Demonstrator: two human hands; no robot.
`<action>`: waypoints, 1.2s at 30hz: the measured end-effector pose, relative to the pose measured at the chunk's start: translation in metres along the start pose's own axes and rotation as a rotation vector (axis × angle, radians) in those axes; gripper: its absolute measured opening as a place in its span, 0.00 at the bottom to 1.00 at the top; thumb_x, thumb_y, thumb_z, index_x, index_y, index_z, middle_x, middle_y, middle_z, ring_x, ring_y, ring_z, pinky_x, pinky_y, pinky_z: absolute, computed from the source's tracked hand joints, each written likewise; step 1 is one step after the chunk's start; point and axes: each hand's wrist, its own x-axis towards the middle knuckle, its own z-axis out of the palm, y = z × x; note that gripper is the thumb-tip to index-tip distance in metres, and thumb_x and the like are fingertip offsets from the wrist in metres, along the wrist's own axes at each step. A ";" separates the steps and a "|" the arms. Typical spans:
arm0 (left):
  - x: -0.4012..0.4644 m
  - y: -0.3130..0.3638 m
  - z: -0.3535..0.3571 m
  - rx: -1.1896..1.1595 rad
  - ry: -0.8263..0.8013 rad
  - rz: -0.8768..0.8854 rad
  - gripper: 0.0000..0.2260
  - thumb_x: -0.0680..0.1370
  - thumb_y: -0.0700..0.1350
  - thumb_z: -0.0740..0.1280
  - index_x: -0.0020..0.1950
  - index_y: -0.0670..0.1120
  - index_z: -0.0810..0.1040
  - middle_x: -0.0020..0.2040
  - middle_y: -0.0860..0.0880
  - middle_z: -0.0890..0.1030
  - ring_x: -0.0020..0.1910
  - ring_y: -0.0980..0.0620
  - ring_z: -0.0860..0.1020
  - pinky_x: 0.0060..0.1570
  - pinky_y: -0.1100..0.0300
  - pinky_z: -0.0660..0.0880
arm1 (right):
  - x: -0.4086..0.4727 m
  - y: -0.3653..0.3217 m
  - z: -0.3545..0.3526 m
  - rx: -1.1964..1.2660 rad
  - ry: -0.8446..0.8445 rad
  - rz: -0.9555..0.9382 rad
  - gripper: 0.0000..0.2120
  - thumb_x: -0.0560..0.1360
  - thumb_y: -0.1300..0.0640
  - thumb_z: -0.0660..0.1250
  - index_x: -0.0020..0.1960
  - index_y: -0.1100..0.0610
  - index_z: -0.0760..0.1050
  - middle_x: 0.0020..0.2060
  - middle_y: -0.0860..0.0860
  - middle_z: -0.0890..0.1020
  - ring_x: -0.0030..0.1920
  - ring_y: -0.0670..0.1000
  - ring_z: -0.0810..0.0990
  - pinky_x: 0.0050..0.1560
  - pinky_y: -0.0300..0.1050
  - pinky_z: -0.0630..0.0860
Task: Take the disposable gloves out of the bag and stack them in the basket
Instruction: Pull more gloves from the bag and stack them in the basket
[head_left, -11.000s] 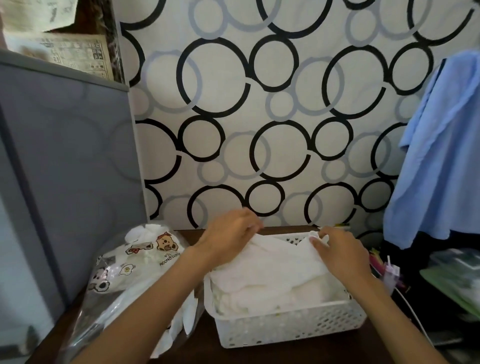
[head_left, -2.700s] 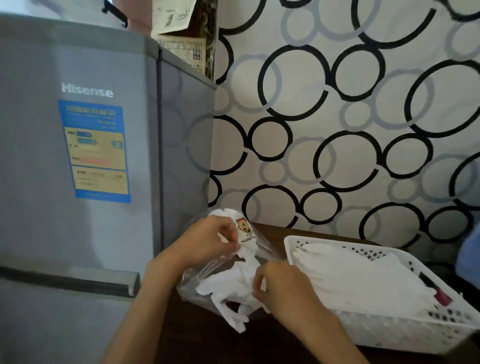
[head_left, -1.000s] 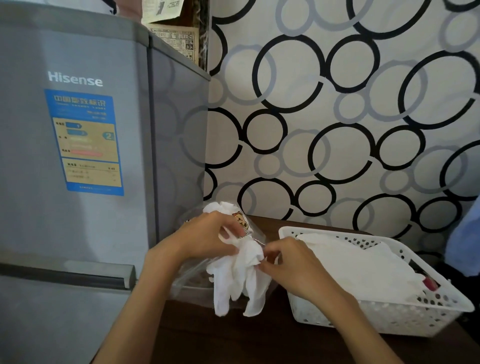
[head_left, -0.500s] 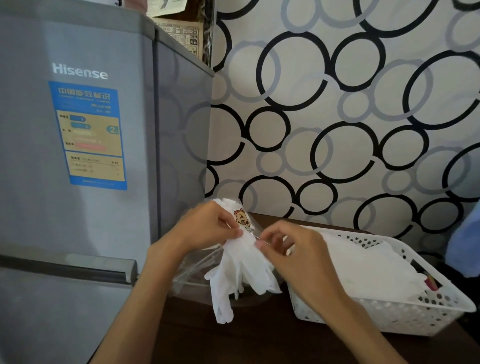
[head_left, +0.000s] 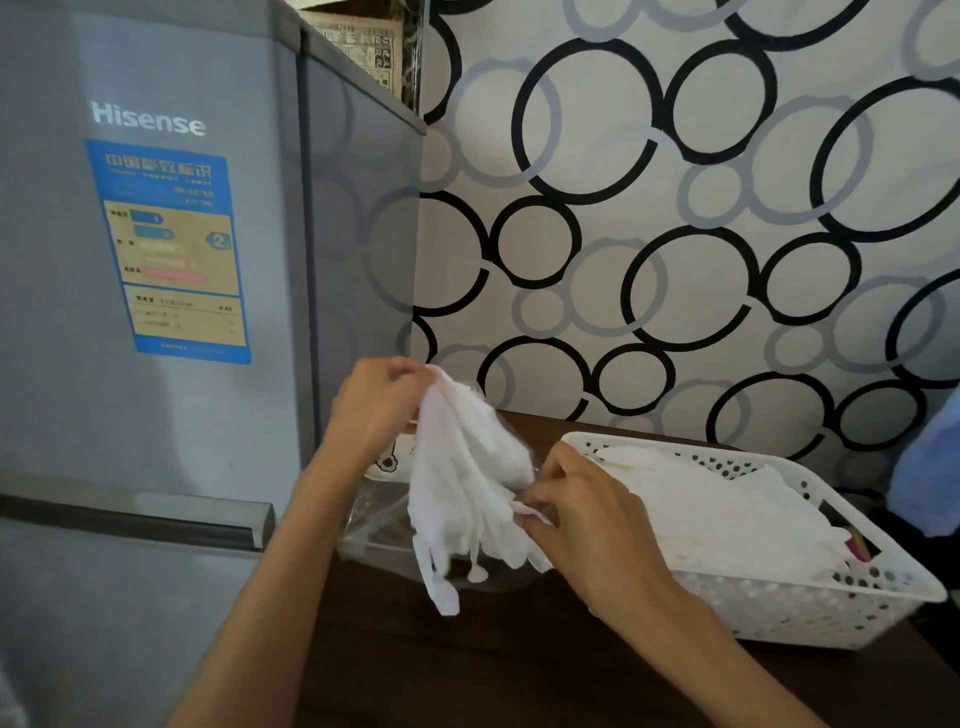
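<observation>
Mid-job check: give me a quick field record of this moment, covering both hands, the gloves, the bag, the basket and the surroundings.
left hand: left hand grips the top of the glove bunch, raised above the bag
right hand: right hand pinches the bunch's lower right edge
glove bunch: white, hanging, fingers dangling down
bag: clear plastic bag on the table, behind and below the bunch
basket: white perforated basket, right of the bag, already holding stacked gloves
table: dark wood table
surroundings: grey fridge at left

White gloves (head_left: 467, 488) dangling above clear bag (head_left: 379, 525) (more in basket (head_left: 810, 608))
</observation>
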 end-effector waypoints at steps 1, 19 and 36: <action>-0.001 0.002 -0.003 -0.060 0.052 -0.001 0.08 0.78 0.45 0.64 0.42 0.51 0.82 0.38 0.49 0.84 0.40 0.49 0.83 0.41 0.58 0.79 | -0.001 -0.001 0.001 -0.024 0.033 0.002 0.07 0.67 0.52 0.77 0.45 0.49 0.85 0.42 0.48 0.78 0.39 0.46 0.75 0.33 0.34 0.69; -0.006 0.021 -0.010 -0.337 0.152 -0.040 0.07 0.80 0.41 0.62 0.46 0.45 0.80 0.37 0.49 0.81 0.26 0.62 0.79 0.26 0.70 0.75 | 0.018 -0.017 -0.016 0.199 -0.691 0.106 0.25 0.80 0.65 0.53 0.75 0.51 0.60 0.73 0.53 0.64 0.62 0.52 0.74 0.57 0.43 0.71; -0.004 0.015 -0.015 -0.180 -0.044 -0.083 0.09 0.80 0.46 0.61 0.50 0.47 0.81 0.48 0.47 0.84 0.43 0.51 0.82 0.43 0.64 0.78 | 0.016 -0.008 -0.033 0.252 -0.358 0.222 0.15 0.78 0.63 0.63 0.60 0.49 0.78 0.67 0.50 0.73 0.43 0.46 0.83 0.46 0.38 0.79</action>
